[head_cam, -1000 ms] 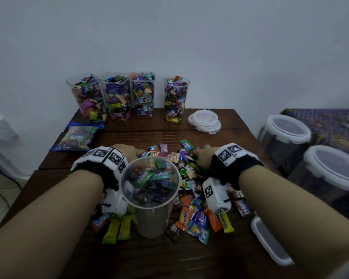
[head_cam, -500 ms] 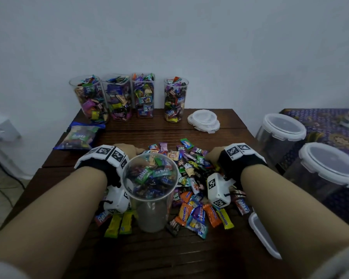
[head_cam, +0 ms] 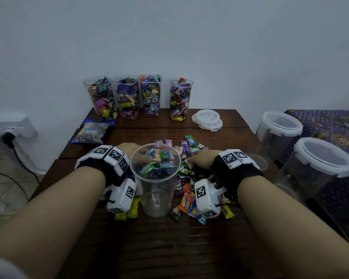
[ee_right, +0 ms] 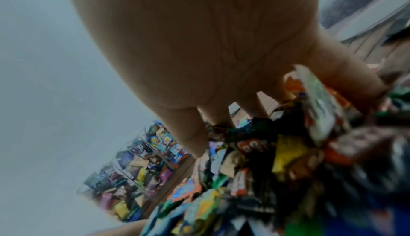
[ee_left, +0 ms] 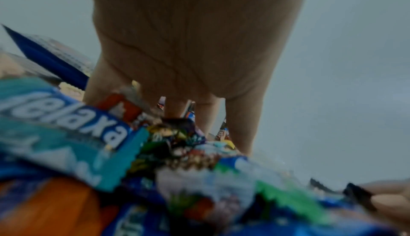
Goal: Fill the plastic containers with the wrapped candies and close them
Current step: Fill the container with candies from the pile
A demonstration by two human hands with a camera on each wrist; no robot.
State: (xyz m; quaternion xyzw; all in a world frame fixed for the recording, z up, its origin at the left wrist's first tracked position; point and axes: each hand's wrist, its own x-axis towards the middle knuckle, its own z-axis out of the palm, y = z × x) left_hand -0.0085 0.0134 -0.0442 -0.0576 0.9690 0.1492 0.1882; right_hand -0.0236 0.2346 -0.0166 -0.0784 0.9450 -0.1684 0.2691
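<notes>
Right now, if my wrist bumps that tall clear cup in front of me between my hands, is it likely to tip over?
Probably yes. The clear cup is tall, narrows toward its base, and looks thin and light. It seems empty, since the candy pile shows through its wall, so little weighs it down. Wrappers crowd its foot, so a nudge may tip it rather than slide it.

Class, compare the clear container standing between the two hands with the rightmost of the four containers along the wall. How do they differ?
The near container looks empty; the wall container is packed with candies to the rim. The near one stands amid the loose candy pile; the far one stands apart, beside the stacked lids. Both are clear, upright and lidless.
</notes>
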